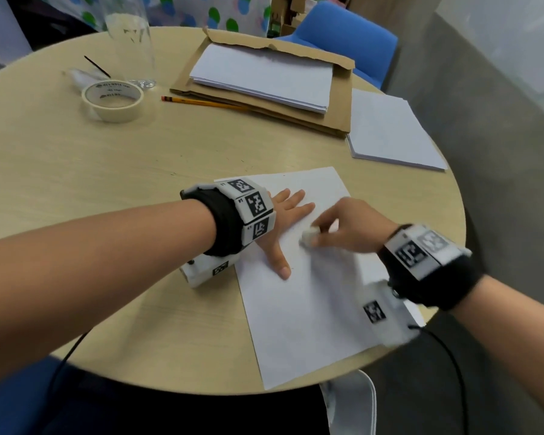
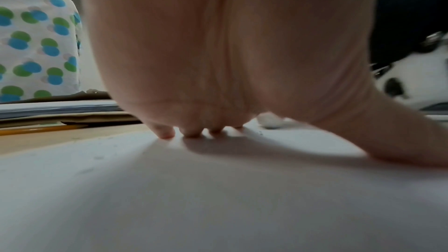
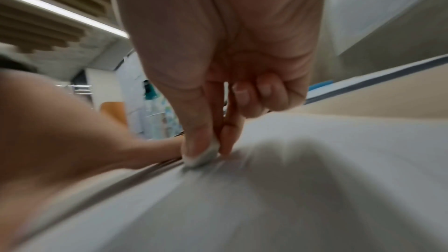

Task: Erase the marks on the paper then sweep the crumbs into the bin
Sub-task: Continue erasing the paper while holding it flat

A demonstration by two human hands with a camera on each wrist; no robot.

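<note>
**Eraser on the sheet, left hand flat as a weight**

Pressing down on the paper [image 1: 299,296], the left hand [image 1: 283,221] lay spread with straight fingers and the thumb stretched toward the near edge; the left wrist view showed its fingertips [image 2: 167,133] touching the white sheet. It held nothing. The right hand [image 1: 349,227] pinched a small white eraser [image 1: 309,237] between thumb and forefinger, the other fingers curled into the palm, as the right wrist view showed clearly [image 3: 201,155]. The eraser touched the sheet just beside the left hand's fingers, near the middle of the page. That hand and the eraser were blurred in the head view. No marks could be made out on the paper, which lay askew on the round wooden table [image 1: 76,183], one corner hanging over the near rim. A few dark specks sat on the sheet near the left fingertips in the left wrist view.

Farther back lay a yellow pencil [image 1: 201,102] beside a cardboard folder [image 1: 336,111] bearing a stack of white sheets [image 1: 264,76]. A roll of masking tape [image 1: 113,101] stood to the left, near a clear glass [image 1: 129,42]. Another pile of paper [image 1: 390,130] rested at the right edge. A blue chair [image 1: 349,29] stood behind the table
</note>
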